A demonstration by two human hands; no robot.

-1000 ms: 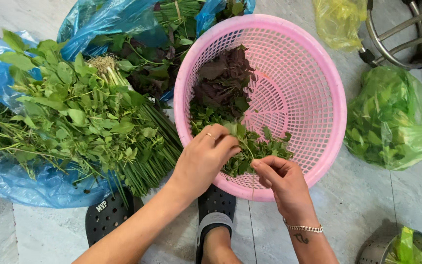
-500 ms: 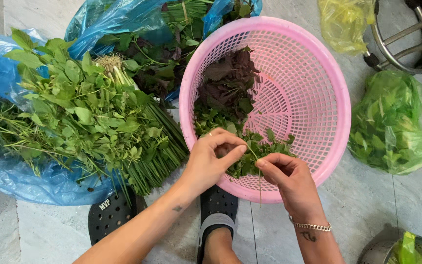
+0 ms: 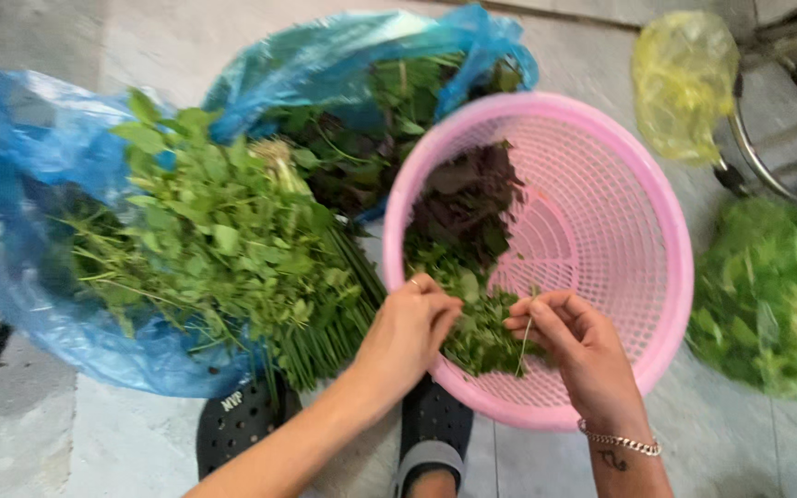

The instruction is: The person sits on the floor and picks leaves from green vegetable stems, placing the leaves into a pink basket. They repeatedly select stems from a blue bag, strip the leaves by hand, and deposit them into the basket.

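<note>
Since a second ago the right hand (image 3: 576, 355) has lifted a thin stem (image 3: 525, 339) clear. Beside the herb bundle (image 3: 223, 249), the left hand (image 3: 410, 330) pinches greens (image 3: 477, 323) inside the pink basket (image 3: 666, 240); loose leaves could spill over its rim.

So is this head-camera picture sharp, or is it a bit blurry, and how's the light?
Head view: soft motion blur throughout, with smeared edges on the pink basket and the herb bundle; both the left hand and right hand look soft too. Lighting is even daylight, with no hard shadows; faint sheen on the blue bag.
</note>
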